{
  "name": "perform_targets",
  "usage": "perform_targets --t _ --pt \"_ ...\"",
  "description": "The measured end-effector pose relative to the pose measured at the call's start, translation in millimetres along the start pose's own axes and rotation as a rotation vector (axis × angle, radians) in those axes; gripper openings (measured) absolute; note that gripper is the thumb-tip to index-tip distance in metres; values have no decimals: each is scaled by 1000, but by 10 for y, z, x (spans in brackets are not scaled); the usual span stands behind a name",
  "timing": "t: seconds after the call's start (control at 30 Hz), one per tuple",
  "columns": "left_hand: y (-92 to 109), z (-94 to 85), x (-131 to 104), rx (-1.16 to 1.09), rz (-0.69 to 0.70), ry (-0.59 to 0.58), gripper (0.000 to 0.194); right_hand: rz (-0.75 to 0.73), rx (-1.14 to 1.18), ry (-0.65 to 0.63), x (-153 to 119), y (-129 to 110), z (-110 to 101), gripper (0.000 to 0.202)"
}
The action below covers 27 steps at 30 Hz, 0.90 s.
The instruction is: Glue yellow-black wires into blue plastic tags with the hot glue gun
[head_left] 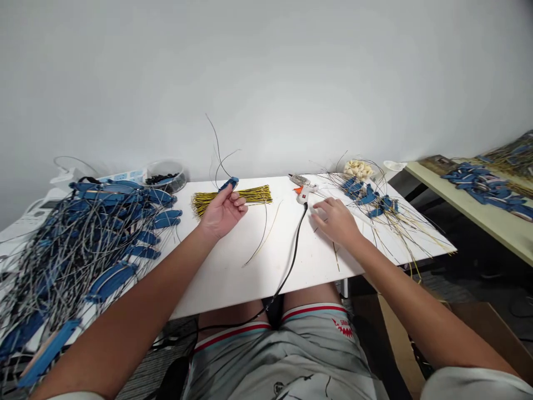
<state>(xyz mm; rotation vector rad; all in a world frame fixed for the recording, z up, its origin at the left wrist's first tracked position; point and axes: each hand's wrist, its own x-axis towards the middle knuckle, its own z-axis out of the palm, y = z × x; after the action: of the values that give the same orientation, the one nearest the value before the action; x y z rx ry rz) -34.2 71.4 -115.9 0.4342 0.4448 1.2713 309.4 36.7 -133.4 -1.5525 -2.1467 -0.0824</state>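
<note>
My left hand (224, 214) pinches a small blue curved part (230, 183) with thin dark wires rising from it. Under and behind that hand lies a bundle of yellow-and-black wires (254, 194) on the white table. My right hand (335, 221) hovers low over the table with its fingers apart and nothing visible in them. Just left of its fingertips is a white hot glue gun (307, 193) with an orange nozzle area and a black cord. Two loose wires (265, 236) curve across the table between my hands.
Blue wired parts (112, 203) form a big tangled heap at left, beside a clear bowl of black pieces (166, 176). More blue parts (368, 195) lie at right, near a container of cream-coloured pieces (358, 168). A second table (478, 191) stands further right. The glue gun's cord (295, 258) drops over the front edge.
</note>
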Motion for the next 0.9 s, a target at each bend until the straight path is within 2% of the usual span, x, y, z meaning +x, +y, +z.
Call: perform_targets --t 0.17,0.37,0.5,0.67,0.8,0.9 --pt "-24 -11 6 41 -6 2 35 -62 -128 -52 -435 441 -122 32" --pt "-41 -21 0 105 -20 -4 30 2 -203 -108 -573 812 -256 31" --pt "-48 -53 8 147 -24 -13 27 36 -273 -144 -614 938 -352 30" --pt "-73 -76 20 180 -27 -16 29 157 -363 -165 -739 1066 -493 30" --pt "-94 -72 19 211 -27 -24 29 209 -454 -137 -792 1209 -573 25" --pt "-99 -72 14 233 -25 -28 28 233 -489 -62 -749 1274 -581 17"
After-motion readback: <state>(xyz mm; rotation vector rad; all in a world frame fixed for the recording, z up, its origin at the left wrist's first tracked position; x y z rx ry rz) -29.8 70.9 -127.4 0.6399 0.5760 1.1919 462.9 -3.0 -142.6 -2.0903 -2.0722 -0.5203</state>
